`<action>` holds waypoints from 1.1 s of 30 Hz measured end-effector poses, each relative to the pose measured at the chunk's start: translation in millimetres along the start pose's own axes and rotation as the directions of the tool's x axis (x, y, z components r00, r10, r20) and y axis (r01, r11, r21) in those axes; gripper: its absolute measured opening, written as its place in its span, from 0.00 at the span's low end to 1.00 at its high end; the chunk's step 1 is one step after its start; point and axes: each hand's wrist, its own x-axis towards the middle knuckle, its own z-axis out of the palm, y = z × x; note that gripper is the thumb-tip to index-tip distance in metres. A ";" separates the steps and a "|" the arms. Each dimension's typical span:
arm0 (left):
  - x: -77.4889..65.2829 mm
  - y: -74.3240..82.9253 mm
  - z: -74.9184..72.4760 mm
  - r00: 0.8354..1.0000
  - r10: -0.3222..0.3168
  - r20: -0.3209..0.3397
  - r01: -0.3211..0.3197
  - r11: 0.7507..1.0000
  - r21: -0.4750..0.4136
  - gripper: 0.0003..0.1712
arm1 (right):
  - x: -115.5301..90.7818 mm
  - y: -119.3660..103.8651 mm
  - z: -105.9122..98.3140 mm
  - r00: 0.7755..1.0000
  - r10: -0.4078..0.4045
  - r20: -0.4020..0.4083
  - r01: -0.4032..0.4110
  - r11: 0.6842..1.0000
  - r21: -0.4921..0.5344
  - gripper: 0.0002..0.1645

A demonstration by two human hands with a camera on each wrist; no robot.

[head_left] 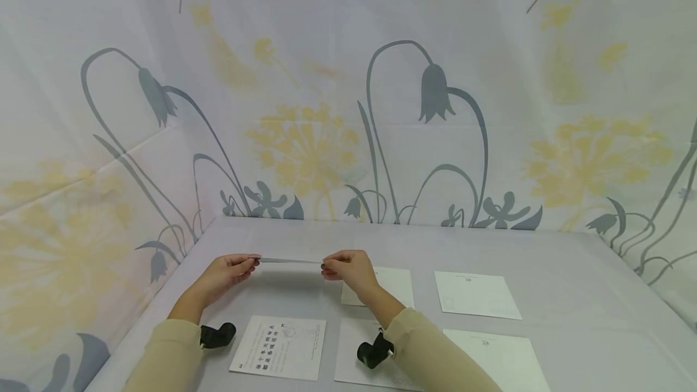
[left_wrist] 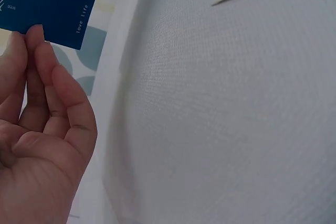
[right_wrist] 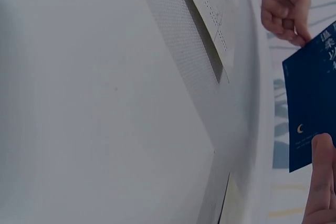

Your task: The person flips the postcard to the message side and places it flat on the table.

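Note:
A dark blue postcard with white lettering is stretched between my two hands above the table. From the head view only its thin edge shows, nearly level. My left hand pinches one end between thumb and fingertips. At the opposite end, my right hand pinches it too. In the right wrist view the blue face carries a small yellow moon, with fingers of the right hand at its lower corner. Below, a white card printed with Chinese text lies on the table.
Several pale cards lie in rows on the grey-white tabletop: one card behind my right wrist, another under the right forearm, and two at the right, a back card and a front card. A flower-patterned curtain stands behind.

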 end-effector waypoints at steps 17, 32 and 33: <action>0.1 -0.9 -4.3 0.999 -0.032 -0.004 0.031 0.989 -0.145 0.13 | -18.2 -25.4 6.9 1.000 0.014 0.011 -0.014 1.000 0.012 0.12; -2.4 4.3 -4.0 0.997 -0.070 -0.013 0.066 0.982 -0.175 0.18 | -18.4 -24.0 8.8 1.000 0.011 -0.001 -0.011 1.000 -0.017 0.10; -2.3 4.4 -3.9 0.998 -0.067 -0.013 0.063 0.983 -0.173 0.19 | -16.3 -20.9 8.4 1.000 0.012 -0.001 -0.012 1.000 -0.017 0.10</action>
